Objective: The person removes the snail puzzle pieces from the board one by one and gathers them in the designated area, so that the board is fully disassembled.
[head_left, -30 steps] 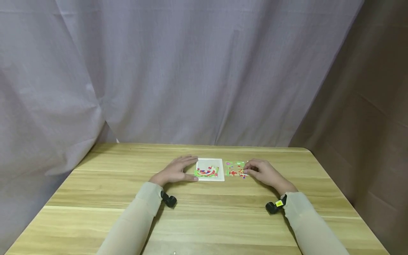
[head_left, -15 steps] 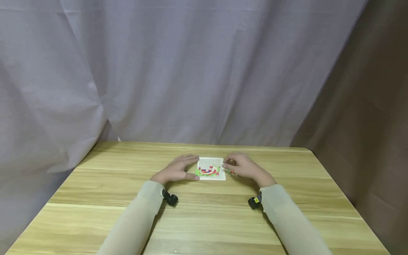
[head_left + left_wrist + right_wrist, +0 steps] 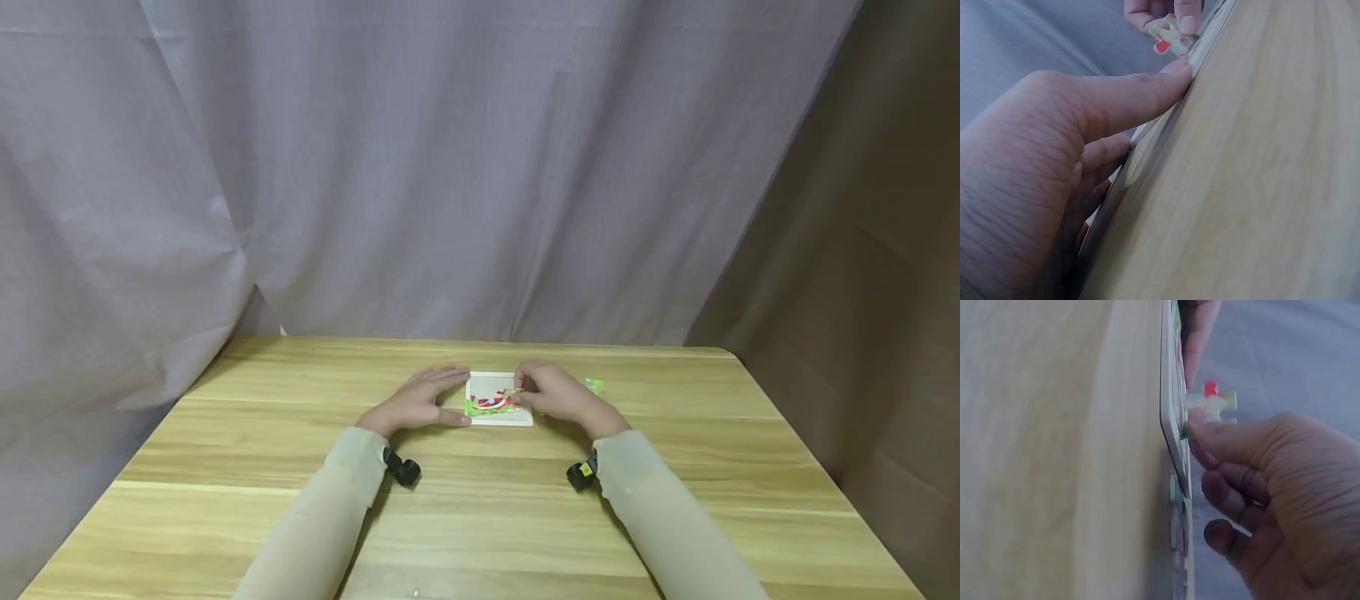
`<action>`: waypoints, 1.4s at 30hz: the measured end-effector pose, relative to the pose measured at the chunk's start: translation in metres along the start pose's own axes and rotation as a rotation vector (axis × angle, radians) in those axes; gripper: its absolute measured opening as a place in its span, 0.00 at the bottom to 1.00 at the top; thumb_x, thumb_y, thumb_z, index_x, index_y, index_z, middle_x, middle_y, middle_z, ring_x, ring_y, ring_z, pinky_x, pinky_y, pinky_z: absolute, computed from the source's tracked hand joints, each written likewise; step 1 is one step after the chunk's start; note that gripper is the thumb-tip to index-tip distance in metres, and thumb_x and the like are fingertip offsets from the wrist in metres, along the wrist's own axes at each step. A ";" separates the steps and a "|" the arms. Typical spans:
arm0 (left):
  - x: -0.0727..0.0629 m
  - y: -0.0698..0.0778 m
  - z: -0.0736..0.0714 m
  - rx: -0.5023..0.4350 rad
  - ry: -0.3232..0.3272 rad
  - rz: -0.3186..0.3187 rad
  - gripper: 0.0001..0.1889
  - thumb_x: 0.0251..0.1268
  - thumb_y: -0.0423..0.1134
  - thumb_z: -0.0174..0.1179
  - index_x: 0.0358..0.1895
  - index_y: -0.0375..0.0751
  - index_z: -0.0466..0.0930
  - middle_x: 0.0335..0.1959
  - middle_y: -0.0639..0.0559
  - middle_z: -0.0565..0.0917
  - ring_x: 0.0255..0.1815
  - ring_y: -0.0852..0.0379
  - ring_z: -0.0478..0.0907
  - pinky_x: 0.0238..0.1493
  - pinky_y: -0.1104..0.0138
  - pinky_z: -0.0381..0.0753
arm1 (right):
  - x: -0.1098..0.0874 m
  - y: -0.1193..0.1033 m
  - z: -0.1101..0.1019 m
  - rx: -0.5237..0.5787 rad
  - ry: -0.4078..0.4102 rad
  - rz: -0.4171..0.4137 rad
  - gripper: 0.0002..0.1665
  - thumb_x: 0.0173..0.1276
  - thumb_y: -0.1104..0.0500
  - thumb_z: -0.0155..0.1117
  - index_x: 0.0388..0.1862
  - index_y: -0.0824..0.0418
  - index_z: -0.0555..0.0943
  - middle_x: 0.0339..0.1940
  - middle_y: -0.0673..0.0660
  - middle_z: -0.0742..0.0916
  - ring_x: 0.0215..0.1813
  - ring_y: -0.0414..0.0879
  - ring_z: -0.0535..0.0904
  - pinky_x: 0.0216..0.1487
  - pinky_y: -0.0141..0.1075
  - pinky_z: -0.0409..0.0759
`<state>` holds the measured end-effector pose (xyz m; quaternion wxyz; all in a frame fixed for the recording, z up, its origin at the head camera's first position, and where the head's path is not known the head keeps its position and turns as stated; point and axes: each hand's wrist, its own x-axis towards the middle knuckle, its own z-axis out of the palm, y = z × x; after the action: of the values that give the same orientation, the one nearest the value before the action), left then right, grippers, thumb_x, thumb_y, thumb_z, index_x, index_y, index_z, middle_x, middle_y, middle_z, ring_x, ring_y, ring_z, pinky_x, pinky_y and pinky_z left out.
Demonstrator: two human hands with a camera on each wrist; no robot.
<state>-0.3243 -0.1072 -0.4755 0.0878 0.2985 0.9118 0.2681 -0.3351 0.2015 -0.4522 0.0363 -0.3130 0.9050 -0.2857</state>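
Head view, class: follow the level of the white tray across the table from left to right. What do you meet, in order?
Left hand → white tray → right hand → green puzzle bit.

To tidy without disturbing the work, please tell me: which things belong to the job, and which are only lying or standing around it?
Part of the job:
puzzle piece in the right hand
white frame, touched by the left hand
pieces in the frame
loose pieces beside it

Only around it:
grey curtain
table
wrist cameras
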 end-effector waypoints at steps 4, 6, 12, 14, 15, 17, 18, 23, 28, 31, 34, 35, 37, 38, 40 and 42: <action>0.000 0.000 0.000 0.004 0.002 0.004 0.50 0.72 0.63 0.69 0.91 0.44 0.62 0.93 0.42 0.61 0.95 0.36 0.54 0.95 0.36 0.43 | -0.003 0.003 0.001 0.019 0.013 -0.037 0.04 0.80 0.61 0.73 0.43 0.58 0.86 0.33 0.48 0.87 0.36 0.38 0.78 0.41 0.33 0.82; -0.001 0.001 0.000 0.005 0.001 0.003 0.50 0.72 0.63 0.69 0.91 0.44 0.62 0.93 0.42 0.61 0.95 0.36 0.54 0.95 0.36 0.43 | -0.004 0.005 0.000 0.029 0.021 -0.034 0.03 0.82 0.60 0.72 0.44 0.58 0.88 0.35 0.49 0.89 0.38 0.38 0.80 0.44 0.35 0.84; 0.000 0.000 0.000 0.005 -0.005 0.002 0.51 0.72 0.63 0.69 0.91 0.44 0.62 0.93 0.42 0.61 0.95 0.36 0.54 0.96 0.36 0.42 | -0.008 0.012 -0.003 0.093 0.044 0.016 0.06 0.85 0.59 0.68 0.49 0.59 0.89 0.42 0.54 0.92 0.39 0.39 0.83 0.42 0.34 0.86; 0.001 0.000 0.000 0.007 -0.004 0.004 0.51 0.72 0.63 0.69 0.91 0.44 0.62 0.93 0.42 0.61 0.95 0.36 0.54 0.96 0.36 0.43 | -0.009 0.014 -0.004 0.114 0.050 0.025 0.07 0.86 0.58 0.68 0.49 0.59 0.89 0.42 0.54 0.92 0.37 0.40 0.83 0.39 0.34 0.86; 0.001 0.000 0.000 0.009 -0.003 0.005 0.51 0.72 0.63 0.69 0.91 0.44 0.62 0.93 0.42 0.61 0.95 0.36 0.54 0.96 0.36 0.43 | -0.009 0.015 -0.004 0.121 0.053 0.028 0.07 0.86 0.58 0.68 0.49 0.59 0.89 0.42 0.54 0.92 0.37 0.40 0.84 0.38 0.35 0.87; 0.001 0.000 0.000 0.011 -0.003 0.005 0.51 0.72 0.63 0.69 0.91 0.44 0.62 0.93 0.42 0.61 0.95 0.36 0.54 0.96 0.36 0.43 | -0.009 0.016 -0.004 0.117 0.063 0.023 0.07 0.86 0.58 0.68 0.49 0.59 0.89 0.41 0.54 0.92 0.39 0.41 0.85 0.43 0.36 0.88; 0.001 0.000 0.000 0.012 -0.002 0.006 0.51 0.72 0.63 0.69 0.91 0.44 0.62 0.93 0.42 0.61 0.95 0.36 0.54 0.96 0.36 0.43 | -0.009 0.016 -0.005 0.114 0.068 0.021 0.07 0.85 0.57 0.68 0.48 0.59 0.89 0.41 0.53 0.93 0.41 0.41 0.86 0.46 0.38 0.88; 0.000 0.000 0.000 0.008 0.000 0.002 0.51 0.72 0.63 0.69 0.91 0.44 0.62 0.93 0.42 0.60 0.95 0.37 0.53 0.96 0.37 0.43 | -0.010 0.015 -0.005 0.111 0.092 0.018 0.06 0.84 0.57 0.70 0.46 0.57 0.90 0.39 0.51 0.93 0.48 0.44 0.88 0.55 0.44 0.87; -0.001 0.000 0.000 0.001 0.004 -0.001 0.51 0.72 0.63 0.69 0.91 0.44 0.62 0.93 0.42 0.61 0.95 0.36 0.54 0.95 0.36 0.44 | -0.013 0.016 -0.005 0.134 0.096 0.008 0.06 0.83 0.57 0.70 0.46 0.57 0.91 0.39 0.50 0.93 0.45 0.42 0.86 0.54 0.42 0.87; -0.001 -0.001 0.000 0.001 0.004 0.000 0.51 0.72 0.63 0.70 0.91 0.44 0.62 0.93 0.42 0.61 0.95 0.36 0.54 0.95 0.35 0.44 | -0.015 0.019 -0.005 0.140 0.093 -0.002 0.06 0.83 0.57 0.70 0.47 0.58 0.91 0.39 0.50 0.93 0.44 0.41 0.85 0.54 0.41 0.87; -0.001 -0.001 0.000 -0.001 0.003 -0.001 0.51 0.72 0.63 0.70 0.91 0.44 0.62 0.93 0.42 0.61 0.95 0.35 0.54 0.95 0.36 0.44 | -0.016 0.021 -0.006 0.147 0.094 -0.003 0.06 0.83 0.57 0.70 0.47 0.58 0.91 0.40 0.51 0.93 0.44 0.40 0.85 0.54 0.40 0.87; -0.001 -0.001 0.000 -0.001 0.004 -0.001 0.51 0.72 0.63 0.70 0.91 0.44 0.62 0.93 0.42 0.61 0.95 0.35 0.54 0.95 0.35 0.44 | -0.017 0.021 -0.006 0.149 0.096 -0.004 0.06 0.83 0.57 0.70 0.47 0.58 0.91 0.40 0.51 0.93 0.44 0.40 0.85 0.54 0.39 0.86; 0.000 0.000 0.000 -0.001 0.006 -0.002 0.51 0.72 0.63 0.69 0.91 0.44 0.62 0.93 0.42 0.60 0.95 0.35 0.54 0.95 0.36 0.44 | -0.018 0.022 -0.008 0.149 0.098 -0.002 0.06 0.83 0.57 0.70 0.48 0.58 0.91 0.40 0.52 0.93 0.44 0.40 0.85 0.53 0.37 0.86; 0.000 0.000 0.000 -0.003 0.008 -0.002 0.51 0.72 0.63 0.69 0.91 0.44 0.62 0.93 0.42 0.61 0.95 0.35 0.54 0.95 0.36 0.44 | -0.019 0.022 -0.008 0.150 0.099 -0.001 0.06 0.83 0.57 0.70 0.48 0.58 0.91 0.40 0.51 0.93 0.44 0.40 0.85 0.52 0.36 0.86; 0.000 0.001 0.000 0.001 0.006 -0.002 0.50 0.73 0.63 0.69 0.91 0.44 0.62 0.93 0.42 0.60 0.95 0.36 0.54 0.95 0.36 0.44 | -0.022 0.022 -0.010 0.153 0.100 0.001 0.06 0.83 0.58 0.70 0.48 0.59 0.91 0.40 0.52 0.93 0.43 0.40 0.85 0.50 0.35 0.85; -0.001 0.001 0.001 0.000 0.001 -0.002 0.50 0.73 0.63 0.69 0.91 0.44 0.62 0.93 0.42 0.60 0.95 0.36 0.54 0.95 0.36 0.43 | -0.025 0.023 -0.011 0.153 0.098 0.012 0.07 0.83 0.58 0.71 0.49 0.59 0.91 0.40 0.52 0.93 0.43 0.40 0.84 0.48 0.34 0.85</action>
<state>-0.3226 -0.1063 -0.4754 0.0874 0.2975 0.9121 0.2681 -0.3303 0.2364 -0.4583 0.0177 -0.2896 0.8830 -0.3689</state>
